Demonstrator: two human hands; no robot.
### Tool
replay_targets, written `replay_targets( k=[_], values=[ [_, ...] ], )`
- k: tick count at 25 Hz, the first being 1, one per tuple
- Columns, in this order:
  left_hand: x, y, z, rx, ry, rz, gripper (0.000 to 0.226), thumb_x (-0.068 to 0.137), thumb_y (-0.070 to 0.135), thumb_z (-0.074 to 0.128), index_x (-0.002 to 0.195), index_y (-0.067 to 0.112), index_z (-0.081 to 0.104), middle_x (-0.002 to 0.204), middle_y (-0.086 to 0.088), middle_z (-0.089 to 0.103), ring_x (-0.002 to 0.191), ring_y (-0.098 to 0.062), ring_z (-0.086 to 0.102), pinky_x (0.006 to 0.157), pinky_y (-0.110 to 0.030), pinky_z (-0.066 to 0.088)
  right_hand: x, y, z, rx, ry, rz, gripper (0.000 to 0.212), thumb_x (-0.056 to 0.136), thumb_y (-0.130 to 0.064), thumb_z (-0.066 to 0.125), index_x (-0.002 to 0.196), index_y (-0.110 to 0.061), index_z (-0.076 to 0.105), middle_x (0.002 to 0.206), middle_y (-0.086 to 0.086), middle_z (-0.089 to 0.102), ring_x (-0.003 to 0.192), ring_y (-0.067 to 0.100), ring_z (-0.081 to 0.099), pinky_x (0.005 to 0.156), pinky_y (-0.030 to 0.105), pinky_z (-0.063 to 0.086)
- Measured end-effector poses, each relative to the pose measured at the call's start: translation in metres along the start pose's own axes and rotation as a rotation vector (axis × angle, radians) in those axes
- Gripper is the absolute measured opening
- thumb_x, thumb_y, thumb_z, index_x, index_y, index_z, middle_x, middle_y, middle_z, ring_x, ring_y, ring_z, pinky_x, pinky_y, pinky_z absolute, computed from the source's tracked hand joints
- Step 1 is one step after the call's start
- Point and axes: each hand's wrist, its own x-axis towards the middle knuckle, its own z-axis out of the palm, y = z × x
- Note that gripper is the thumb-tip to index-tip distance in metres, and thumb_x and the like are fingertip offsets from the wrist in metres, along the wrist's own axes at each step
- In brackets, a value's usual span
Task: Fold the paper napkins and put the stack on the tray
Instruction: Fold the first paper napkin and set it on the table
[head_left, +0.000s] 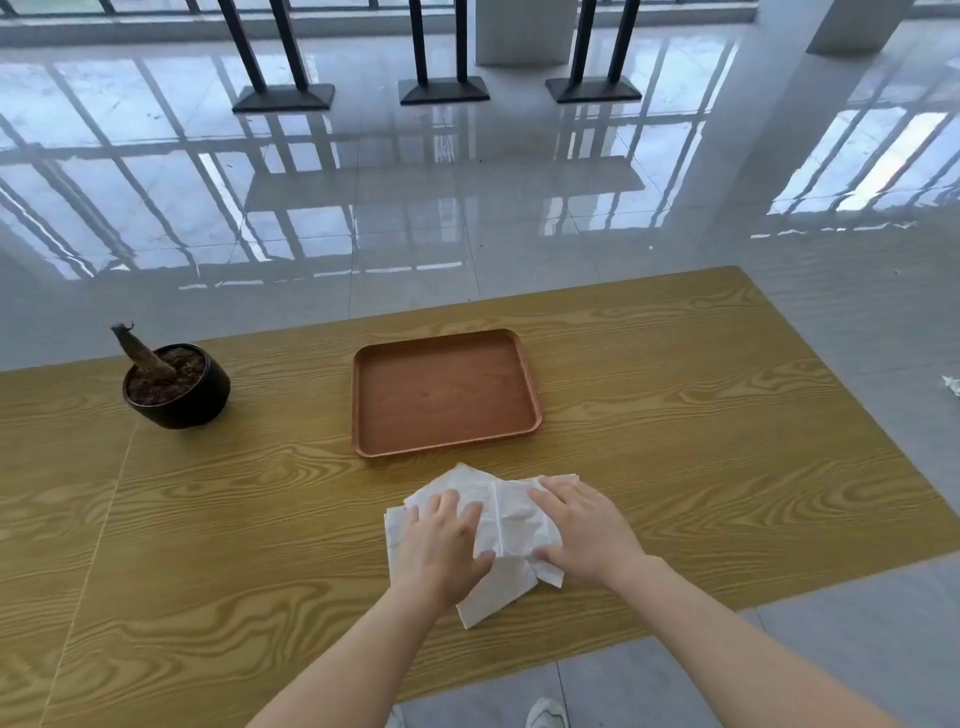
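A loose pile of white paper napkins lies on the wooden table, just in front of a brown rectangular tray that holds nothing. My left hand rests flat on the left part of the pile, fingers spread. My right hand lies flat on the right part, thumb at the near edge of a napkin. A napkin corner sticks out toward me between the two wrists.
A dark pot with soil and a cut stump stands at the table's left. The table's right edge runs diagonally close to my right arm. Black stands rise from the glossy floor far behind. A white shoe shows below the table.
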Motion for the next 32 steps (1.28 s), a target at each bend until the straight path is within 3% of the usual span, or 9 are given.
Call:
replay_targets(
  k=[4, 11, 15, 17, 20, 22, 25, 29, 32],
  values=[
    [0.001, 0.012, 0.011, 0.023, -0.017, 0.043, 0.051, 0.083, 0.057, 0.051, 0.124, 0.027, 0.052, 0.118, 0.0, 0.053, 0.106, -0.022, 0.05, 0.089, -0.037, 0.04, 0.001, 0.005, 0.01, -0.073, -0.052, -0.009, 0.083, 0.086, -0.049, 0.067, 0.154, -0.029, 0.025, 0.164, -0.001, 0.021, 0.15, 0.02, 0.021, 0.122, 0.044, 0.022],
    [0.008, 0.02, 0.019, 0.031, -0.006, 0.032, 0.045, 0.086, 0.052, 0.053, 0.122, 0.025, 0.054, 0.121, -0.001, 0.056, 0.111, -0.025, 0.052, 0.093, -0.04, 0.038, 0.004, 0.011, 0.019, -0.127, 0.008, -0.069, 0.063, 0.09, -0.033, 0.065, 0.146, -0.027, 0.038, 0.151, 0.001, 0.041, 0.136, 0.022, 0.041, 0.11, 0.036, 0.037],
    [0.009, 0.022, 0.02, 0.076, 0.036, 0.04, 0.03, 0.09, 0.046, 0.047, 0.104, 0.022, 0.057, 0.105, -0.001, 0.058, 0.099, -0.025, 0.055, 0.086, -0.04, 0.039, 0.005, 0.013, 0.017, -0.093, 0.127, -0.106, 0.027, 0.097, -0.026, 0.047, 0.117, -0.02, 0.064, 0.132, 0.0, 0.059, 0.118, 0.021, 0.056, 0.095, 0.035, 0.046],
    [0.009, 0.024, 0.02, 0.038, 0.054, 0.047, 0.039, 0.088, 0.052, 0.046, 0.11, 0.022, 0.058, 0.105, -0.001, 0.06, 0.097, -0.025, 0.056, 0.084, -0.039, 0.042, 0.005, 0.015, 0.016, -0.056, 0.169, -0.113, 0.027, 0.1, -0.025, 0.043, 0.101, -0.016, 0.068, 0.122, -0.002, 0.063, 0.109, 0.02, 0.06, 0.087, 0.035, 0.048],
    [0.01, 0.024, 0.022, 0.012, 0.06, 0.069, 0.058, 0.083, 0.056, 0.058, 0.129, 0.021, 0.054, 0.12, -0.004, 0.058, 0.108, -0.028, 0.055, 0.086, -0.041, 0.046, 0.006, 0.014, 0.007, 0.074, 0.219, -0.101, 0.025, 0.101, -0.025, 0.045, 0.098, -0.014, 0.068, 0.11, -0.003, 0.069, 0.099, 0.019, 0.061, 0.081, 0.036, 0.05],
    [0.013, 0.025, 0.019, 0.0, 0.125, 0.077, 0.036, 0.086, 0.037, 0.064, 0.118, 0.021, 0.062, 0.12, -0.004, 0.06, 0.108, -0.027, 0.056, 0.084, -0.04, 0.047, 0.006, 0.008, -0.004, 0.157, 0.246, -0.079, 0.023, 0.099, -0.026, 0.048, 0.093, -0.015, 0.067, 0.094, -0.003, 0.07, 0.088, 0.02, 0.062, 0.072, 0.038, 0.051],
    [0.016, 0.02, 0.007, -0.183, 0.268, 0.035, 0.006, 0.086, 0.013, 0.069, 0.089, 0.017, 0.073, 0.101, 0.0, 0.071, 0.095, -0.024, 0.064, 0.078, -0.038, 0.047, 0.008, -0.001, -0.024, 0.233, 0.293, -0.079, 0.018, 0.098, -0.026, 0.052, 0.092, -0.018, 0.067, 0.081, -0.005, 0.07, 0.074, 0.018, 0.062, 0.062, 0.037, 0.051],
    [0.006, -0.008, -0.023, -0.533, 0.398, -0.064, 0.012, 0.086, 0.013, 0.072, 0.089, 0.024, 0.076, 0.081, 0.009, 0.076, 0.077, -0.016, 0.069, 0.067, -0.032, 0.049, 0.017, -0.015, -0.051, 0.341, 0.34, -0.139, 0.009, 0.095, -0.024, 0.064, 0.096, -0.022, 0.072, 0.084, -0.011, 0.075, 0.076, 0.011, 0.067, 0.066, 0.033, 0.054],
    [-0.011, -0.042, -0.041, -0.717, 0.388, -0.145, 0.012, 0.086, 0.017, 0.074, 0.09, 0.027, 0.078, 0.082, 0.014, 0.077, 0.076, -0.006, 0.07, 0.067, -0.03, 0.055, 0.03, -0.036, -0.062, 0.421, 0.338, -0.181, 0.011, 0.087, -0.022, 0.075, 0.099, -0.022, 0.074, 0.083, -0.013, 0.075, 0.078, 0.003, 0.067, 0.07, 0.023, 0.054]
  ],
)
